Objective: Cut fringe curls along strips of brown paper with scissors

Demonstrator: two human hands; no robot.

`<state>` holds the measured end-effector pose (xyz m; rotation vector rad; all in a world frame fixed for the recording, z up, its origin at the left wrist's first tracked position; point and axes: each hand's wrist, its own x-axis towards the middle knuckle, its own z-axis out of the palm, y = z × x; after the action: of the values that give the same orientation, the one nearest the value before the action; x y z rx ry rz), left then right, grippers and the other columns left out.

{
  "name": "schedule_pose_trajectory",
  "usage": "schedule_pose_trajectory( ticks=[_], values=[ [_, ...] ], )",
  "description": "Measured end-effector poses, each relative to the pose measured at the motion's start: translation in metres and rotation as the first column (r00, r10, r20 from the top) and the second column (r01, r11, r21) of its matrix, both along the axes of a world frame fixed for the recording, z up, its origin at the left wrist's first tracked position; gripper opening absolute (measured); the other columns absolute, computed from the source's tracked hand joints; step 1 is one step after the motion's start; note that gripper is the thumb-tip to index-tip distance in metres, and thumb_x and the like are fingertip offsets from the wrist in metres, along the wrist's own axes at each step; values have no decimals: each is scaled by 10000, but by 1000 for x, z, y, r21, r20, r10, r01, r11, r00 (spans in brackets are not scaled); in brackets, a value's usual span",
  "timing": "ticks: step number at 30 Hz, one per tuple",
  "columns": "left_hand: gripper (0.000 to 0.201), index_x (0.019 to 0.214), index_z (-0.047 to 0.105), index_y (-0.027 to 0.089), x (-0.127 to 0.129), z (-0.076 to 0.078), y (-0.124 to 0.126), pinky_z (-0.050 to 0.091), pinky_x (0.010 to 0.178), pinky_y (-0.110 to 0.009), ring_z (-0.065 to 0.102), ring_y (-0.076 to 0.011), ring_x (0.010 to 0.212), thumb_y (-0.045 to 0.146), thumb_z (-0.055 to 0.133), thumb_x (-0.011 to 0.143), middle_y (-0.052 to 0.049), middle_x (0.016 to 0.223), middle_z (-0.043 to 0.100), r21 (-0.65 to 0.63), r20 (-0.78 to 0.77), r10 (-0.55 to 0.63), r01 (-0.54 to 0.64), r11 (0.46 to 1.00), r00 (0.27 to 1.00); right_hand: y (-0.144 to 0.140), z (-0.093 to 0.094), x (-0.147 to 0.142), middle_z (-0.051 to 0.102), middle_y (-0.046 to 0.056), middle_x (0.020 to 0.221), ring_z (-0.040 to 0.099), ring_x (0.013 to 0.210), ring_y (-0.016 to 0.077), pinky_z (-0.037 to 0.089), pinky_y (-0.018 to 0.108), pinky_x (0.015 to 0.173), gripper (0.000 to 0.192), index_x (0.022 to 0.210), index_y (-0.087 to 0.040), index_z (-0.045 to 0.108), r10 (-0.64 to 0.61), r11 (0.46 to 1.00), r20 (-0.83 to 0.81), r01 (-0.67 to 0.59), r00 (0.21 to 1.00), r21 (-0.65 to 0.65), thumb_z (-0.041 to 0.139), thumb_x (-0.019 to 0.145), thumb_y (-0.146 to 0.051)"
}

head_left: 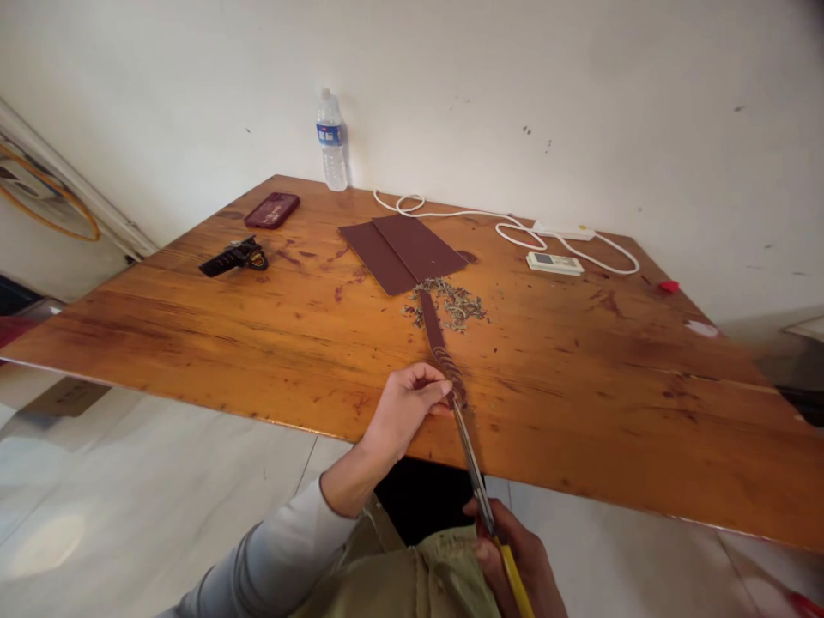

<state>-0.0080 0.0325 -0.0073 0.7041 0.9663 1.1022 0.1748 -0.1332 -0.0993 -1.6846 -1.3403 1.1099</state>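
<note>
The left hand [408,408] pinches a long brown leather strip [436,335] lying on the wooden worktop [193,335]. The right hand [521,571] grips yellow-handled scissors [480,489], mid-cut. I think they must next stay lined up along the strip.

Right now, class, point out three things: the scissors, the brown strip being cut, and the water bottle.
scissors [473,468], head view, on the blades.
brown strip [433,326], head view, on its middle stretch lying on the table.
water bottle [331,142], head view, on the label.
</note>
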Motion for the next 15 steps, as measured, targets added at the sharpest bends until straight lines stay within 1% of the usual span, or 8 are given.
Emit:
schedule_pose_trajectory(
  ticks=[6,11,15],
  values=[
    [261,660,715,179,-1,-2,1,598,681,-281,656,-148,671,326,930,665,-13,675,698,-5,-22,-23,23,1000,999,-1,-2,1,597,-5,634,554,580,223,446,285,544,766,1043,-251,819,3,1000,-25,-3,1000,15,550,902,-955],
    [243,654,723,174,-2,-1,0,593,686,-277,674,-157,694,311,923,658,-31,695,718,-9,-20,-27,27,1000,999,2,2,5,613,-1,655,555,588,222,455,289,558,698,1033,-253,832,21,1000,-58,-20,998,21,651,878,-909],
    [231,638,721,180,-1,-1,0,591,678,-279,663,-154,669,294,920,665,-29,679,713,-18,-30,-20,20,1000,999,3,3,8,611,0,653,559,574,223,454,300,566,683,991,-251,818,23,1000,-58,-23,998,6,649,879,-903]
  ],
)
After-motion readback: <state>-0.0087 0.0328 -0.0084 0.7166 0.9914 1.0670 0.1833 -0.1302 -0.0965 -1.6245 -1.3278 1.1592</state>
